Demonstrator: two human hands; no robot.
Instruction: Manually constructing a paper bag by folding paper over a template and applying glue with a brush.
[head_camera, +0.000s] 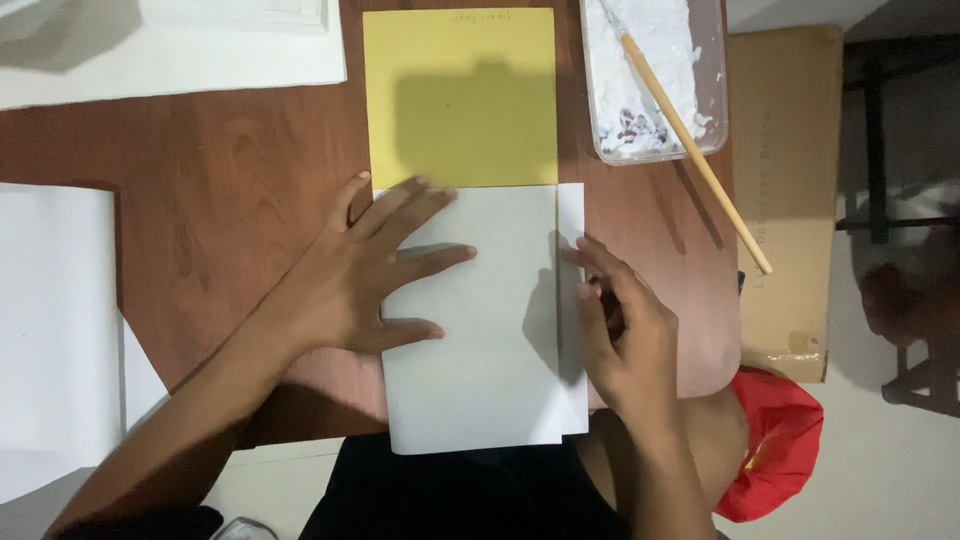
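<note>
1. Pressed flat with fingers spread, the left hand (365, 280) lies palm down on the grey sheet (470, 330), gripping nothing; the right hand (620, 330) rests its fingertips along the sheet's right edge, fingers loosely curled, and whether it pinches the edge cannot be told.
2. The worktop (230, 200), of reddish-brown wood, carries everything; the grey sheet lies at the middle of its near edge, with the lower end hanging over that edge.
3. A wide white sheet (55, 330) lies at the worktop's left edge, well apart from the hands.
4. More white paper (170, 50) covers the far left corner.
5. A brown cardboard box (785, 190) stands just beyond the worktop's right edge.
6. A yellow sheet (460, 95) lies at the far edge in the middle, its near edge touching or tucked under the grey sheet's top, just beyond the left fingertips.
7. A white strip of paper (572, 300) shows along the grey sheet's right side, under the right fingers.
8. A clear plastic tray (655, 80) of white paste sits at the far right corner.
9. A red bundle (775, 445) lies below the right edge, near the right wrist.
10. A thin wooden stick (695, 140) leans out of the tray, its end pointing toward the right edge.
</note>
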